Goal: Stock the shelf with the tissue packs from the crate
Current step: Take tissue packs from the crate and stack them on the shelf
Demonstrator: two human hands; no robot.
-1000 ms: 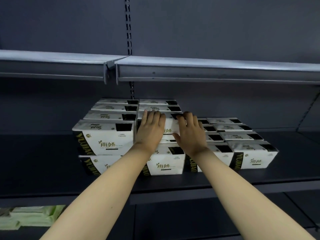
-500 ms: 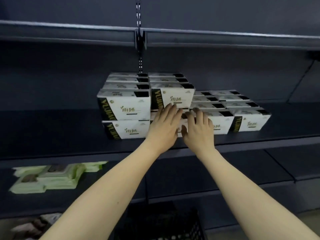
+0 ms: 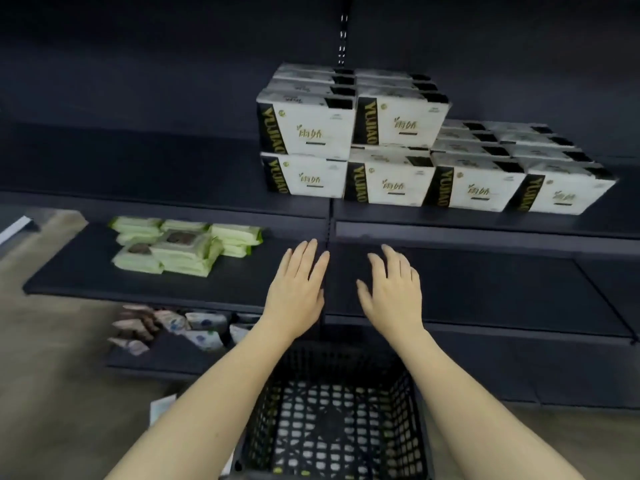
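Note:
White tissue packs [image 3: 391,176] with black and gold ends stand in rows on the dark shelf [image 3: 207,199], stacked two high at the left and one high at the right. A black lattice crate [image 3: 332,410] sits on the floor below me, and I see no packs inside it. My left hand [image 3: 298,289] and my right hand [image 3: 393,292] hover side by side above the crate, in front of the lower shelf. Both are flat with fingers straight and hold nothing.
Green wipe packs [image 3: 180,247] lie on the lower shelf [image 3: 86,282] to the left. Small mixed packets [image 3: 173,330] sit on the bottom shelf. The floor [image 3: 52,375] is bare concrete at the left.
Both hands have left the tissue packs and dropped below the shelf to above the crate. My view has tilted down, bringing the crate and lower shelves into sight.

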